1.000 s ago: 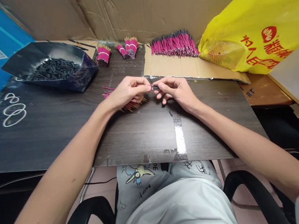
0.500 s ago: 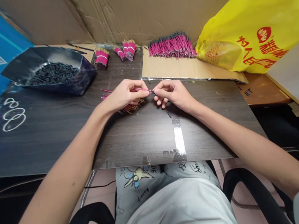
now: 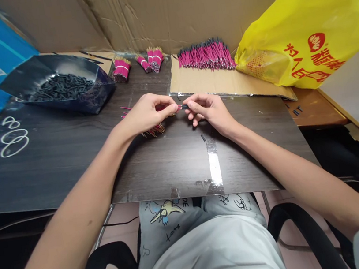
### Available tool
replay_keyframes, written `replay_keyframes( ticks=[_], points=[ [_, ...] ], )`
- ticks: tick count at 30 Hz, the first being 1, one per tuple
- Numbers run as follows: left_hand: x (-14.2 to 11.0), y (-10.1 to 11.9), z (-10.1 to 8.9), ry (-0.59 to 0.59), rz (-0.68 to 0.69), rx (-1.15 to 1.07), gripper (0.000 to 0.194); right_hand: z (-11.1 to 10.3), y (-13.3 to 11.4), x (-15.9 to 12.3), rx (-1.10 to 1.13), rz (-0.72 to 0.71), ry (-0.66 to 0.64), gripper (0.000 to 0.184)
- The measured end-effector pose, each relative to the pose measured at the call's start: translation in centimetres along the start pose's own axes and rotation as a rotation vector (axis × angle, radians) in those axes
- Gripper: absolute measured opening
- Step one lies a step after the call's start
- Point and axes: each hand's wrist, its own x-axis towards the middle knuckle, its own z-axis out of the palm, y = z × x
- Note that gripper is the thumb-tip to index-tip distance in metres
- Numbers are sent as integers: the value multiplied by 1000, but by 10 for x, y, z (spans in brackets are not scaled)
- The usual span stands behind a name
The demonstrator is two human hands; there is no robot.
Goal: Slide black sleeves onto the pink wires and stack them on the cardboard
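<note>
More black tubing (image 3: 185, 106) showing now, pink wire (image 3: 179, 107) alongside, fingers (image 3: 193, 106) pinched

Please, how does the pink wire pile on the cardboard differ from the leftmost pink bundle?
The pile has black upper ends; the bundle has yellowish ones. The pile is much wider than the bundle. The pile shows no band, while a white band wraps the bundle. Both are mainly pink.

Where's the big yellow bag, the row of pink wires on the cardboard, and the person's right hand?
Yellow bag (image 3: 293, 20): head view, middle of its side.
Pink wires (image 3: 205, 57): head view, middle of the row.
Right hand (image 3: 211, 111): head view, middle of the hand.
</note>
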Motion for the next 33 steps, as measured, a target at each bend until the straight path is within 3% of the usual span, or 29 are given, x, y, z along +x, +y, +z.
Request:
replay_keyframes(
  ticks=[4, 14, 33],
  points=[
    [0, 2, 3, 49, 19, -50, 27, -1, -3, 1, 54, 42, -20, 54],
    [0, 2, 6, 2, 5, -147, 25, -2, -2, 0, 33, 62, -87, 57],
    [0, 1, 8, 36, 17, -199, 24, -4, 2, 2, 60, 40, -74, 55]
  ],
)
